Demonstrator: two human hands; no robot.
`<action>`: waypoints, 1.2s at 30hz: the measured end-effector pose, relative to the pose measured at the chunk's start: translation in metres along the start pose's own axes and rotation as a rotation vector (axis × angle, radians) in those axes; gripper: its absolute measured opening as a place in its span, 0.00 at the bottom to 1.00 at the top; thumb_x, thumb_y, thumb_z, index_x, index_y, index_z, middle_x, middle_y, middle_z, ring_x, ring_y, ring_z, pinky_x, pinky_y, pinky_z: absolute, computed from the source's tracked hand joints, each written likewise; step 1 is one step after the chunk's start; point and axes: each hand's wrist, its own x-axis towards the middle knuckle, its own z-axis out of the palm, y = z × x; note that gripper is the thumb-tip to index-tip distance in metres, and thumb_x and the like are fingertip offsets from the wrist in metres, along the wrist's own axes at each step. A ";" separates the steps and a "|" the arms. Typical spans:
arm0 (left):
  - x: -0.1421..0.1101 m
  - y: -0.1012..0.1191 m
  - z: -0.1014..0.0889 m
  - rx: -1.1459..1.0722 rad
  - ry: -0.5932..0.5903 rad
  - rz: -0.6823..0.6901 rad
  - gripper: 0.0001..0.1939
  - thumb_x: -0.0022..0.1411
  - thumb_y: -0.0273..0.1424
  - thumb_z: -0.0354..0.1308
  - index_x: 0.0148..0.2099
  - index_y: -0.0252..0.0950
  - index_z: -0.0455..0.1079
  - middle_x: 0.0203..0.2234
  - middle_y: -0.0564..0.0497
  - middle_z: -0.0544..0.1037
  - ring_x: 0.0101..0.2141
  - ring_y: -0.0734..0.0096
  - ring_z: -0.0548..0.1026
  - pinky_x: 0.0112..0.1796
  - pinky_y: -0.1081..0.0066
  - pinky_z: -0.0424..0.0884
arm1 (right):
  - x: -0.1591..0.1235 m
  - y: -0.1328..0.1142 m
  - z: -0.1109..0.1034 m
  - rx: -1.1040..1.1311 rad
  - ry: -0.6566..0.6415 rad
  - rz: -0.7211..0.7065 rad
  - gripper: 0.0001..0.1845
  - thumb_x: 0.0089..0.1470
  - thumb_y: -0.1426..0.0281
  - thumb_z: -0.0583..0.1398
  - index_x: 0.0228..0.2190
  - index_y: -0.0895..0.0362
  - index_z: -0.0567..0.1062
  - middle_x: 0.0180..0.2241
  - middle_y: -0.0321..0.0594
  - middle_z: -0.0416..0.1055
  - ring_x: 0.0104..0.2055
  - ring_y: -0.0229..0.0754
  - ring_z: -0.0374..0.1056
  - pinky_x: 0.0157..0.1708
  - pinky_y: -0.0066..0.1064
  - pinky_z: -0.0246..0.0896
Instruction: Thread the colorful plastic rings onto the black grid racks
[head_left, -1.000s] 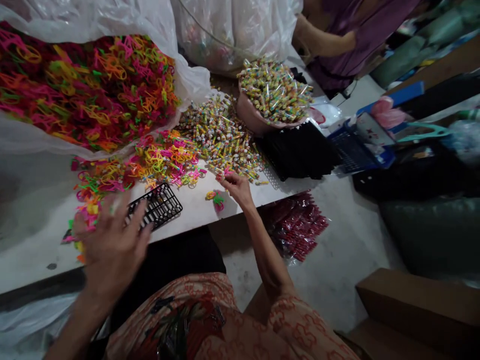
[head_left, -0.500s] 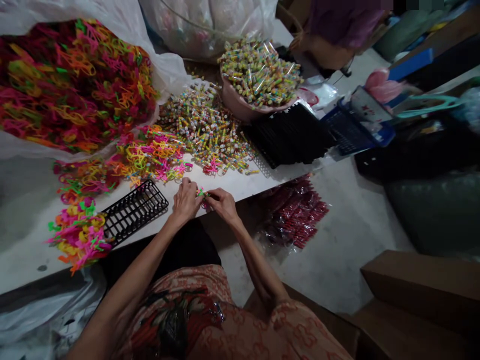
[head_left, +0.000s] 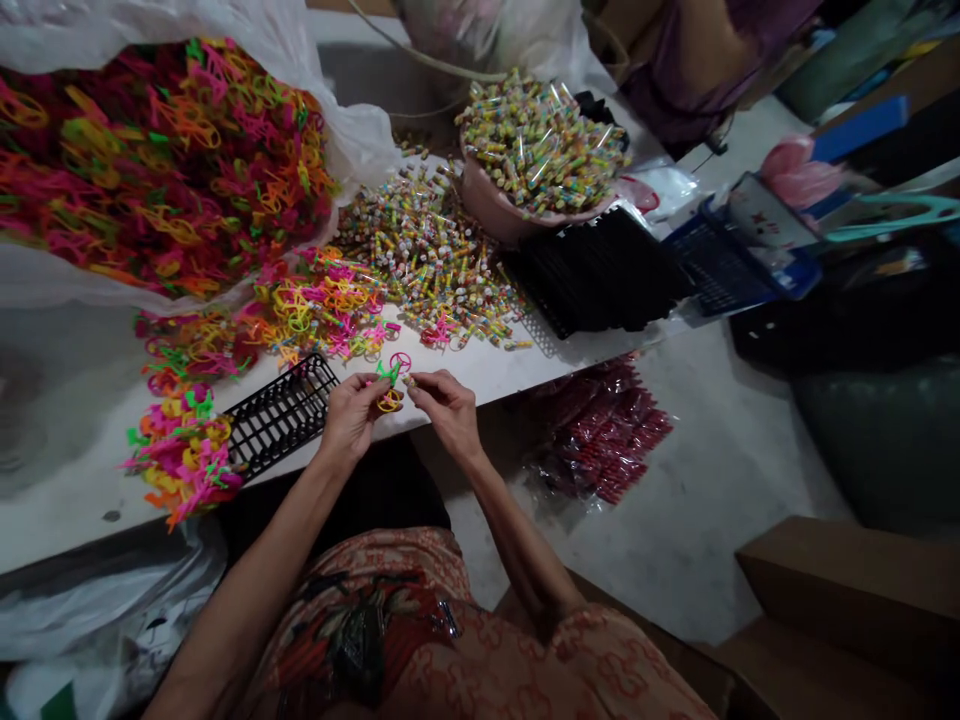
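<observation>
White table (head_left: 67, 500) carries, at left, a heap of bright plastic rings (head_left: 184, 450) beside a black grid tray (head_left: 281, 412). Just right, the left hand (head_left: 351, 415) pinches a small ring toy (head_left: 390, 385) above the table edge, and the right hand (head_left: 448, 408) pinches its other side.

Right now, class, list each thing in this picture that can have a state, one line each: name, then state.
left hand: closed on small bright plastic pieces
right hand: fingertips pinching at the same pieces
black grid tray: flat on the table, slots unfilled
pink bowl: heaped with small tubes
clear bag: open, spilling coloured rings
loose tubes: scattered on the table
</observation>
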 end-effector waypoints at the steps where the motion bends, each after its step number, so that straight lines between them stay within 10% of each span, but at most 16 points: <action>1: -0.002 0.003 -0.002 0.000 0.006 -0.019 0.20 0.32 0.31 0.71 0.29 0.34 0.67 0.21 0.55 0.74 0.21 0.76 0.73 0.24 0.74 0.72 | 0.001 -0.002 0.003 -0.025 -0.014 -0.025 0.13 0.49 0.61 0.65 0.35 0.55 0.82 0.30 0.36 0.72 0.31 0.35 0.67 0.32 0.28 0.65; 18: -0.017 0.017 -0.017 0.069 0.089 0.121 0.15 0.33 0.34 0.69 0.21 0.35 0.66 0.15 0.58 0.68 0.17 0.82 0.65 0.20 0.79 0.62 | 0.006 -0.011 0.005 -0.295 -0.316 -0.389 0.10 0.59 0.67 0.61 0.41 0.53 0.81 0.35 0.40 0.72 0.37 0.37 0.69 0.36 0.29 0.67; 27: -0.019 0.021 -0.016 0.077 0.118 0.136 0.20 0.32 0.37 0.73 0.21 0.35 0.65 0.14 0.58 0.68 0.17 0.80 0.66 0.20 0.76 0.65 | -0.002 0.004 0.021 -0.586 -0.084 -0.656 0.12 0.62 0.71 0.56 0.40 0.52 0.80 0.34 0.44 0.74 0.38 0.40 0.70 0.40 0.32 0.69; 36: -0.018 0.026 -0.026 0.124 0.127 0.229 0.16 0.35 0.34 0.71 0.21 0.35 0.66 0.14 0.57 0.69 0.16 0.79 0.68 0.20 0.77 0.66 | 0.001 0.000 0.034 -0.623 -0.160 -0.529 0.13 0.64 0.65 0.55 0.42 0.53 0.79 0.35 0.43 0.73 0.37 0.39 0.71 0.38 0.29 0.68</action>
